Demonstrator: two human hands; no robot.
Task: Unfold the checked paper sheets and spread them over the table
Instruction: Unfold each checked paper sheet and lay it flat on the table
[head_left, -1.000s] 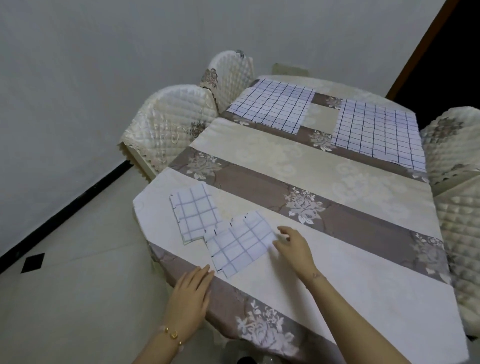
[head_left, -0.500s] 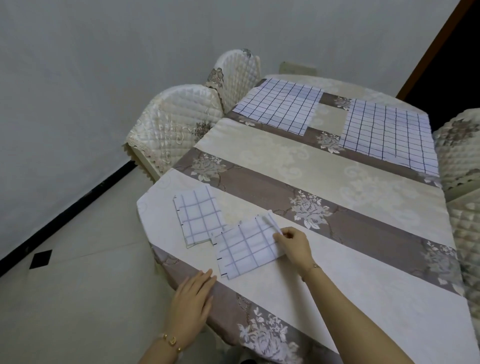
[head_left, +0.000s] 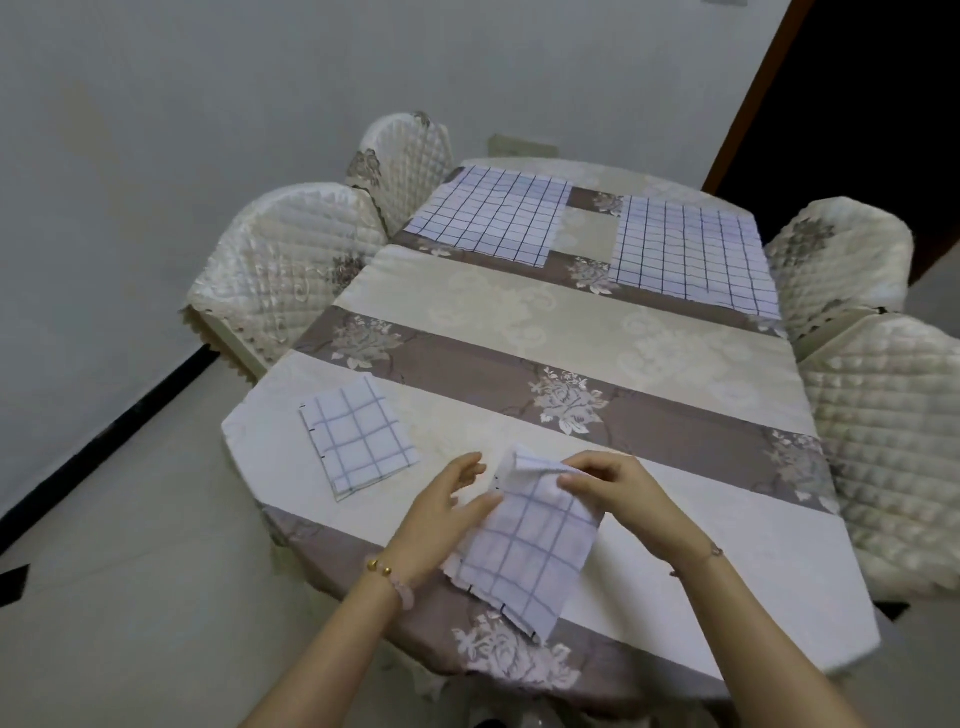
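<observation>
While the table (head_left: 519, 322) already has its far end dressed, with one spread sheet (head_left: 493, 221) at the far-left corner and a second spread sheet (head_left: 691, 254) at the far-right corner, the near half is where it's all happening. The waiting folded sheet (head_left: 358, 434) lies flat by the near-left corner, nobody on it.

Now the held sheet (head_left: 530, 545): it's a thick folded packet, raised and tilted over the near edge, its low corner hanging across the brown border.

The right hand (head_left: 618, 493) has the top fold in a pinch, thumb and fingers curled onto the upper layer. The left hand (head_left: 441, 514) is looser, its fingers fairly straight, tips touching the packet's left edge, and nothing clamped that I can see.

So this looks like the first fold about to be opened, and the trick is to take one layer only. The left fingers should steady the lower layers while the right peels up and away along the crease, gently, because paper this thin looks ready to tear. Open one fold at a time, then lower it onto the bare cream band mid-table. Keep it square to the edges and clear of the waiting packet, and smooth it from the centre outward.
</observation>
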